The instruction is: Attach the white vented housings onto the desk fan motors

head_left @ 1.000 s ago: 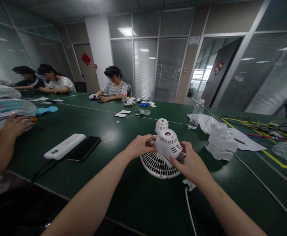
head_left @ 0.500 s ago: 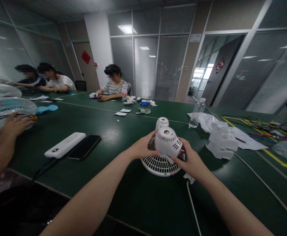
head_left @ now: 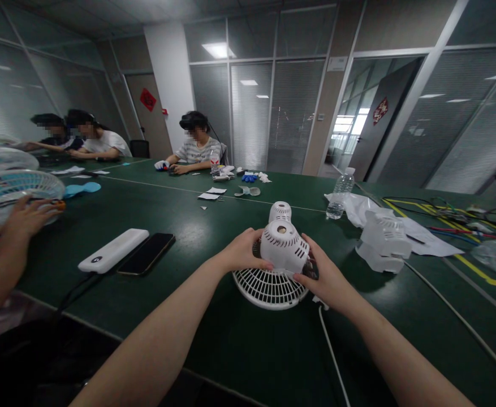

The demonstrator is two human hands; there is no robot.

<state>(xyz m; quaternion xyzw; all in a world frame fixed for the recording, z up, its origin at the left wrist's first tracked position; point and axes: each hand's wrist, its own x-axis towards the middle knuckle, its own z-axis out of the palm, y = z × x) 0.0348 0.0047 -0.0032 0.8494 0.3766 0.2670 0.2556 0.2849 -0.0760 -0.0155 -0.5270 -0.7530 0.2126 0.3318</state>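
Far left of the white vented housing [head_left: 284, 249]: a fan grille [head_left: 39, 183] with blue showing through, a co-worker's hand [head_left: 26, 215] on it. Blue fan blade [head_left: 82, 187] just beside that. Nearer the housing, still left: white power bank [head_left: 114, 250], then black phone [head_left: 148, 254], side by side on the green surface [head_left: 231, 350]. Beyond the housing and left, a person in a striped shirt [head_left: 197, 151] sits; paper slips [head_left: 211, 195] lie between.

My left grip [head_left: 242, 251] holds the housing's left side, thumb along its lower edge. The housing itself sits over a round white grille [head_left: 273, 291], round hole uppermost; I cannot tell whether the two touch. Directly behind it, a second vented cap [head_left: 280, 210]. My right grip [head_left: 326, 277] holds the housing's right side, thumb low.

Right of the housing: white cord [head_left: 331, 350] toward me, clear bottle [head_left: 341, 195] farther back, then a white plastic base [head_left: 385, 243] and tangled wires [head_left: 468, 220].
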